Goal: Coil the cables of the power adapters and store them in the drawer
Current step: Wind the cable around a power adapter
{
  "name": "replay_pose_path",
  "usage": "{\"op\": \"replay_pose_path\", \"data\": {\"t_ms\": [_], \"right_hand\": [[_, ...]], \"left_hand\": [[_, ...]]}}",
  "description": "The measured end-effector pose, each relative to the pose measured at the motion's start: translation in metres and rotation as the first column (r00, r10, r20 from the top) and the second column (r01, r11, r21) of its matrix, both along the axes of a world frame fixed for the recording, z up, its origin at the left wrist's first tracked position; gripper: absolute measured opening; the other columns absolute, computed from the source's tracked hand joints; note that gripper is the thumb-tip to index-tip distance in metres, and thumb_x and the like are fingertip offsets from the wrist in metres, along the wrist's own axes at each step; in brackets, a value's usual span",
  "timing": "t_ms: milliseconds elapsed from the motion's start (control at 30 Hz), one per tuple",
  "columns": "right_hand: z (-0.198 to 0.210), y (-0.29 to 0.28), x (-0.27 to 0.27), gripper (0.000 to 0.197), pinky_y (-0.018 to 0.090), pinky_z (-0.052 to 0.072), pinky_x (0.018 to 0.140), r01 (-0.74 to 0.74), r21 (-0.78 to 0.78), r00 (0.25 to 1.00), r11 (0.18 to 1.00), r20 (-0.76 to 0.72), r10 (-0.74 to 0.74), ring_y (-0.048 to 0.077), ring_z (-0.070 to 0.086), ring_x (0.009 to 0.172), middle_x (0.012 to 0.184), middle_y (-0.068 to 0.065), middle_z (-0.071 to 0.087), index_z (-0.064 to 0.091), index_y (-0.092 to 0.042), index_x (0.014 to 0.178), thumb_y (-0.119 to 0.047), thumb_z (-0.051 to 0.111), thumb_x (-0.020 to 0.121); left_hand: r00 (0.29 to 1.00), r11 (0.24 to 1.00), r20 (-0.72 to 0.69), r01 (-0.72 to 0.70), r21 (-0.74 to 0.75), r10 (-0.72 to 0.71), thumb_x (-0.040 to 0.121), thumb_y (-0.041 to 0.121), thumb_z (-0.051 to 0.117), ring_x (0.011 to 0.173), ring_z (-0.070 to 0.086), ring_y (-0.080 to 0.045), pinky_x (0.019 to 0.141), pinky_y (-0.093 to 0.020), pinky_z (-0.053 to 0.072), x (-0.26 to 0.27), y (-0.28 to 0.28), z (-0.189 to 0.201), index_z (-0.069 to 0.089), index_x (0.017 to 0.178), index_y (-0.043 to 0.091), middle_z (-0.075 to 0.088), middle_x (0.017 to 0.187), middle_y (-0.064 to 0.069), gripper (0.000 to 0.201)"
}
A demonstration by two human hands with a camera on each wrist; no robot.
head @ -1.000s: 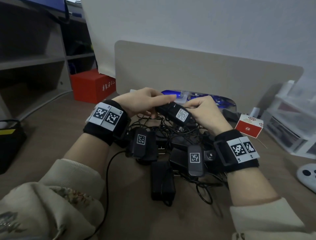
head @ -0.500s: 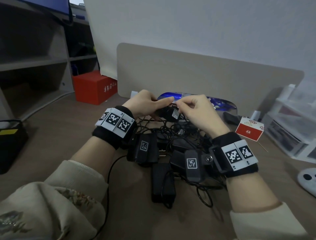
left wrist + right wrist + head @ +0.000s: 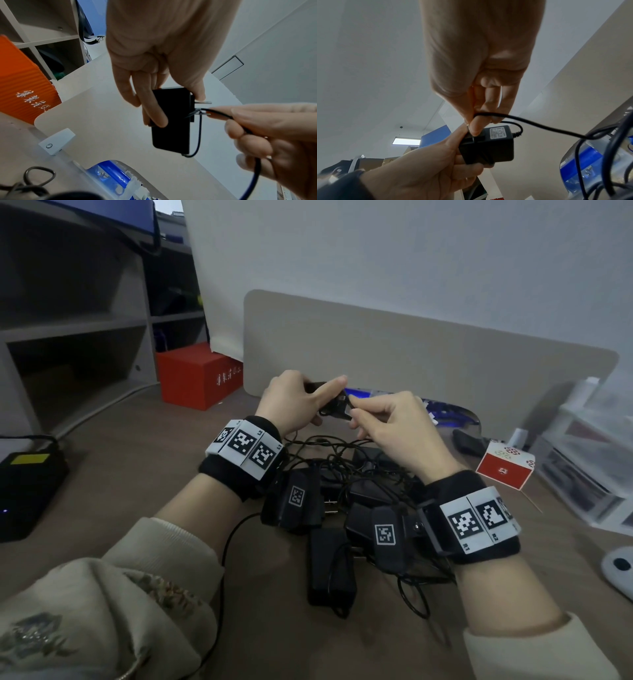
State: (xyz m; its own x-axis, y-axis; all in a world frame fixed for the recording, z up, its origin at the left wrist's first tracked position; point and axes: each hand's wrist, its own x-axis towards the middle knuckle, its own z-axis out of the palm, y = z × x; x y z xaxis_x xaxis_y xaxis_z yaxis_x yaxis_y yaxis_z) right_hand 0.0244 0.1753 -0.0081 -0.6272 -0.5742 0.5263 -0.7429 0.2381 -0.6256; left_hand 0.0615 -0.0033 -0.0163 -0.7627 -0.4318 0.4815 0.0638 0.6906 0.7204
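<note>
My left hand (image 3: 301, 402) grips a black power adapter (image 3: 171, 119) (image 3: 489, 146) lifted above the desk, its metal prongs (image 3: 204, 102) pointing right. My right hand (image 3: 387, 422) pinches that adapter's thin black cable (image 3: 221, 114) (image 3: 530, 123) right at the prongs. The cable loops down from the adapter's lower end and trails off towards the pile. Below the hands a tangle of several more black adapters and cables (image 3: 342, 474) lies on the brown desk (image 3: 137, 460); one adapter (image 3: 329, 566) lies nearest me.
A beige divider panel (image 3: 411, 354) stands behind the hands, a clear box with blue parts (image 3: 442, 412) at its foot. A red box (image 3: 195, 374) and shelves lie left, a black device (image 3: 27, 487) far left, clear plastic drawers (image 3: 589, 460) and a small red-white carton (image 3: 503, 467) right.
Both hands have risen and moved away from me with the adapter. The adapter has turned in the left hand, and the right fingers now pinch its cable at the prongs.
</note>
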Motion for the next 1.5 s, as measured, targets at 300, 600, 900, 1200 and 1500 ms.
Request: {"op": "replay_pose_path", "data": {"t_ms": [300,600,900,1200,1500], "right_hand": [[-0.001,-0.007,0.003,0.015,0.017,0.053,0.069,-0.045,-0.119,0.989,0.992,0.133,0.060,0.006,0.070,0.063,0.073,-0.001,0.072,0.073,-0.016,0.094,-0.003,0.066,0.089],[-0.007,-0.009,0.000,0.014,0.024,0.057,0.070,-0.138,-0.124,0.956,0.983,0.241,0.165,0.012,0.069,0.060,0.068,0.003,0.073,0.073,-0.010,0.080,-0.008,0.065,0.091],[-0.011,-0.004,-0.007,0.017,0.015,0.052,0.068,-0.134,-0.070,0.961,0.988,0.234,0.147,0.001,0.060,0.058,0.071,0.001,0.069,0.073,0.001,0.092,-0.009,0.059,0.095],[-0.012,0.003,-0.018,0.010,0.026,0.053,0.070,-0.097,0.009,0.973,0.995,0.212,0.093,0.011,0.060,0.066,0.072,0.002,0.068,0.073,-0.004,0.088,-0.012,0.068,0.090],[-0.008,0.017,-0.023,0.060,0.028,0.026,0.053,0.207,0.170,0.975,0.963,0.038,-0.217,0.011,0.029,0.055,0.059,0.010,0.035,0.043,-0.001,0.059,-0.049,0.070,0.081]], "left_hand": [[0.999,0.995,0.016,-0.036,0.096,0.034,0.091,0.066,0.046,0.051,0.063,-0.018,0.051,-0.027,0.039,0.010,0.010,0.009,0.056,0.071,0.015,0.060,0.062,0.002,0.056],[0.991,0.968,-0.025,0.136,0.211,-0.133,0.103,0.054,0.027,0.042,0.037,-0.005,0.051,-0.028,0.032,0.013,0.029,0.019,0.047,0.075,0.012,0.038,0.055,0.007,0.054],[0.974,0.922,0.035,0.198,0.334,-0.222,0.105,0.052,0.012,0.033,0.034,-0.002,0.042,-0.020,0.027,0.023,0.029,0.027,0.067,0.102,0.012,0.063,0.068,-0.005,0.068],[0.931,0.862,0.079,0.294,0.412,-0.356,0.104,0.053,0.021,0.035,0.021,-0.011,0.050,-0.029,0.019,0.034,0.021,0.032,0.063,0.074,0.021,0.058,0.053,-0.006,0.060],[0.946,0.924,0.131,0.250,0.290,-0.297,0.100,0.058,0.035,0.038,0.023,-0.014,0.043,-0.025,0.019,0.037,0.017,0.037,0.063,0.066,0.019,0.060,0.054,-0.010,0.059]]}}
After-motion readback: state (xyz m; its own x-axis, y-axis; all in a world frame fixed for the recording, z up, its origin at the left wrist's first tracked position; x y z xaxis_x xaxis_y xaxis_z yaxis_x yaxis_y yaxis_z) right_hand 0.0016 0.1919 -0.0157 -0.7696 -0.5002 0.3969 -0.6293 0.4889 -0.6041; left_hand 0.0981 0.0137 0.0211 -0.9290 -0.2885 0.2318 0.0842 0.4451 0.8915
